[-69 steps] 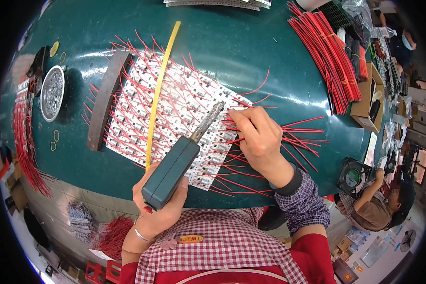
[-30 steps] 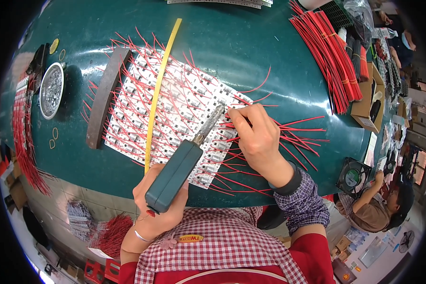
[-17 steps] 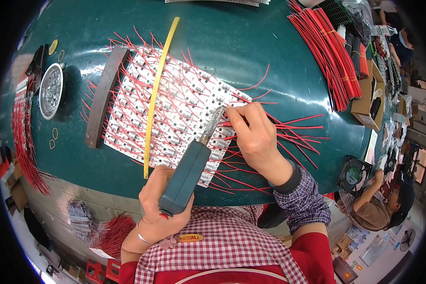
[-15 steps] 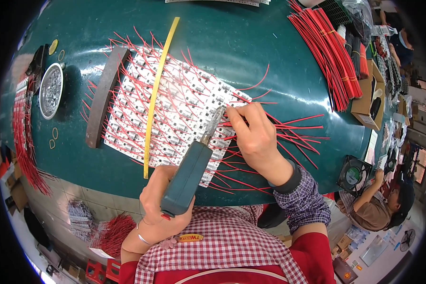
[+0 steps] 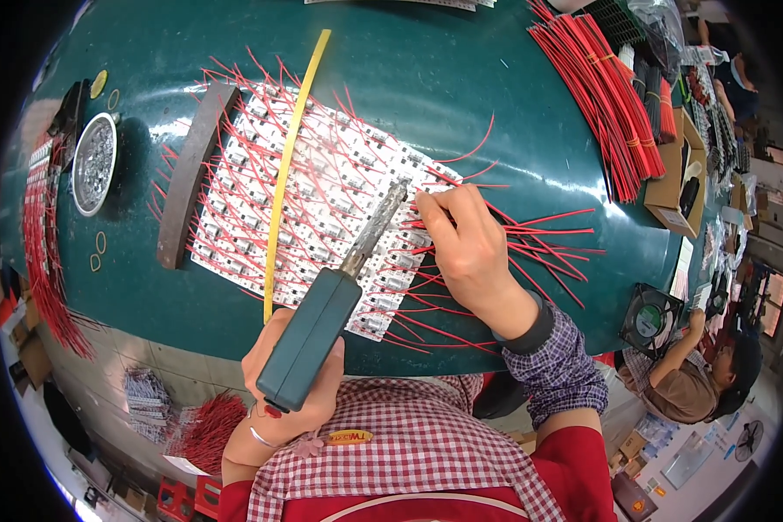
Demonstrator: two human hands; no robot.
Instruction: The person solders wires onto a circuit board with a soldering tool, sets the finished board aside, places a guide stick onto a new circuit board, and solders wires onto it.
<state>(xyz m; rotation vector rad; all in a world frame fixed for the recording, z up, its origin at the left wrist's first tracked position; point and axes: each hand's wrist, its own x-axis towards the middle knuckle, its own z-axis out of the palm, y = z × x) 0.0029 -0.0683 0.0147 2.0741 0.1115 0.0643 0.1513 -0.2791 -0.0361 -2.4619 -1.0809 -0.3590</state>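
My left hand [image 5: 265,365] is closed round the dark green handle of a soldering iron [image 5: 311,335]. Its worn metal tip points up and right, over the right part of a white circuit board panel [image 5: 390,300] covered with small parts and red wires. Beside the tip, my right hand [image 5: 470,248] is closed in a pinch at a red wire, whose end is mostly hidden by the fingers. Several red wires [image 5: 552,228] fan out past that hand to the right. A yellow strip [image 5: 289,165] and a dark bar [image 5: 191,187] lie across the panel.
A bowl of silvery bits [image 5: 96,165] stands at left, near rubber bands [image 5: 97,252] and a hanging bundle of wired boards [image 5: 42,235]. Red wire bundles [image 5: 596,104], an open carton [image 5: 679,178] and a small black fan [image 5: 651,317] line the right, where a co-worker [image 5: 713,374] sits.
My left hand and the soldering iron's handle have shifted left and slightly down, and the iron leans more. Its tip is slightly farther up the panel. My right hand has barely moved.
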